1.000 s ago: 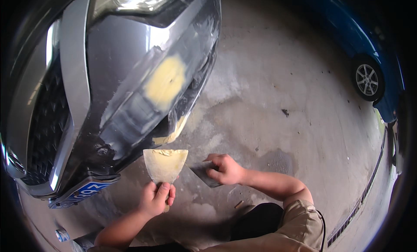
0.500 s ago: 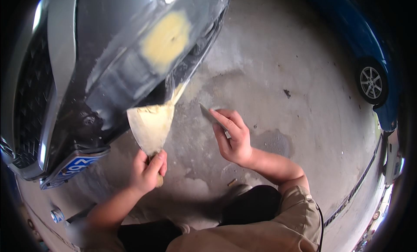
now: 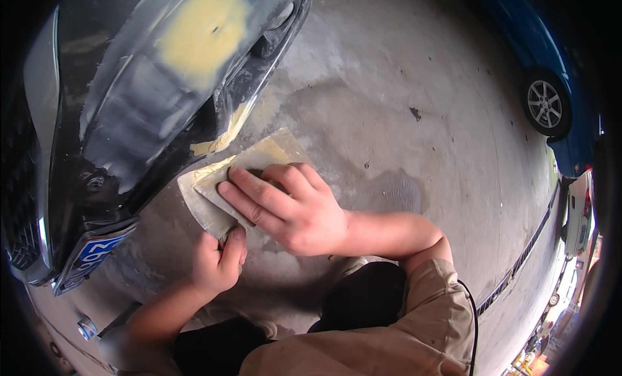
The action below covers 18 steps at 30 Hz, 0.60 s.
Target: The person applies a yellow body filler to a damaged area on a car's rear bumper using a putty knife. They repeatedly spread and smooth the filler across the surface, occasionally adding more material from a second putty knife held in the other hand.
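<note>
My left hand [image 3: 218,262] is closed round the handle of a wide putty knife [image 3: 192,211], its blade pointing up and away from me. In my right hand [image 3: 295,211] is a thin flat metal spreader [image 3: 280,146], laid across the putty knife's blade with the fingers stretched over its top. Pale yellow putty [image 3: 223,164] shows along the far edge of the blades; the spreader and fingers cover the rest. Beyond them is a dark car bumper [image 3: 139,101], sanded grey, with a smooth yellow filler patch [image 3: 204,36] and more filler [image 3: 236,120] along its lower edge.
A number plate [image 3: 94,256] juts from the bumper at left. On the concrete floor [image 3: 363,110] is a damp patch [image 3: 394,191]. A blue car [image 3: 573,146] stands at far right, and a small blue-and-white container [image 3: 86,327] at lower left.
My right hand has moved left and brought the spreader onto the putty knife's blade. The bumper sits further left and up in the view.
</note>
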Each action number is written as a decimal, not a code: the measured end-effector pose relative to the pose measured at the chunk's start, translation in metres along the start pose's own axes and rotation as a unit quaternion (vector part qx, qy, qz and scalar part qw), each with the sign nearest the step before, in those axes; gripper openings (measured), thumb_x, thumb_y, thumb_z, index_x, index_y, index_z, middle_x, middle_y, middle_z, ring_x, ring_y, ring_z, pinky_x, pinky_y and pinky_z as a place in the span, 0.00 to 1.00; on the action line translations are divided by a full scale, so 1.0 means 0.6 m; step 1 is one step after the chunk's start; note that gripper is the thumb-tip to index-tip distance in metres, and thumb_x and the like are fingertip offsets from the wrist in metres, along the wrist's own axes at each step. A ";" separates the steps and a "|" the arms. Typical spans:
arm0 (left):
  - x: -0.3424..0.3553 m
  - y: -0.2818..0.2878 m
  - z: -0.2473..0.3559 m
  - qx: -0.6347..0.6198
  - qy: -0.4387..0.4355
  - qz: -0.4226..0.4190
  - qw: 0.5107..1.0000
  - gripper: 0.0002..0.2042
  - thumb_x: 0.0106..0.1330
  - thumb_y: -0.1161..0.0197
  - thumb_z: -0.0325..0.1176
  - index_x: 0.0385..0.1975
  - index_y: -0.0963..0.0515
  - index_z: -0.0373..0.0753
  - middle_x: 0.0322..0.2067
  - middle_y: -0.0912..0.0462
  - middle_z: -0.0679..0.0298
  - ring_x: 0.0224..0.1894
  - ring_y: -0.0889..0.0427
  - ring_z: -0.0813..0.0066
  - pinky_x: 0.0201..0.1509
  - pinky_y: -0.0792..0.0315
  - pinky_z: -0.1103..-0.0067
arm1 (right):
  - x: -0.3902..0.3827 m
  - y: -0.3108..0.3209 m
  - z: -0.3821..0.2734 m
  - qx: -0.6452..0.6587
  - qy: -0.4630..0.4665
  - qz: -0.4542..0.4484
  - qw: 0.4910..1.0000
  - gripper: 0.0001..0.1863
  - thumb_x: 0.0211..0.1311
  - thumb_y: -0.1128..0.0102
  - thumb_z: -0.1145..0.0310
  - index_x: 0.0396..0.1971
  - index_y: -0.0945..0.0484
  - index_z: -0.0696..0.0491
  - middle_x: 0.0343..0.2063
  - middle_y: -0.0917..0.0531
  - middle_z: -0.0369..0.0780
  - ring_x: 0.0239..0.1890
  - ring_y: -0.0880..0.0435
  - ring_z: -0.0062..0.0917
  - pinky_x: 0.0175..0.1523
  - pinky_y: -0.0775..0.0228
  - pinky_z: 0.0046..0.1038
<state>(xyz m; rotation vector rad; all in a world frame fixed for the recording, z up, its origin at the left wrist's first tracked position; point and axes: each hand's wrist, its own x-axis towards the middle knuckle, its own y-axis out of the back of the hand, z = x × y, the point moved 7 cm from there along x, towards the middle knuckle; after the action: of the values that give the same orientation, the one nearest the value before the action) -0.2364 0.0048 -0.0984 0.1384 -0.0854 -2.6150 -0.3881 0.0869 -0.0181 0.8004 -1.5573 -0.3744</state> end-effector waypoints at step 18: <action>-0.046 0.085 -0.038 -0.062 0.090 0.053 0.993 0.06 0.82 0.50 0.24 0.38 0.31 0.34 0.23 0.26 0.63 0.20 0.28 0.81 0.23 0.30 0.79 | -0.177 -0.174 0.185 0.077 -0.064 0.021 0.995 0.36 0.46 0.27 0.77 0.59 0.10 0.35 0.64 0.16 0.40 0.60 0.18 0.40 0.71 0.33 0.54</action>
<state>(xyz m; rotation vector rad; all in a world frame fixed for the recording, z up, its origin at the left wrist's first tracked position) -0.1846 -0.0264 -0.1146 0.3166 0.1301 -2.4805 -0.4693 0.0617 -0.1832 0.8741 -1.7351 -0.2817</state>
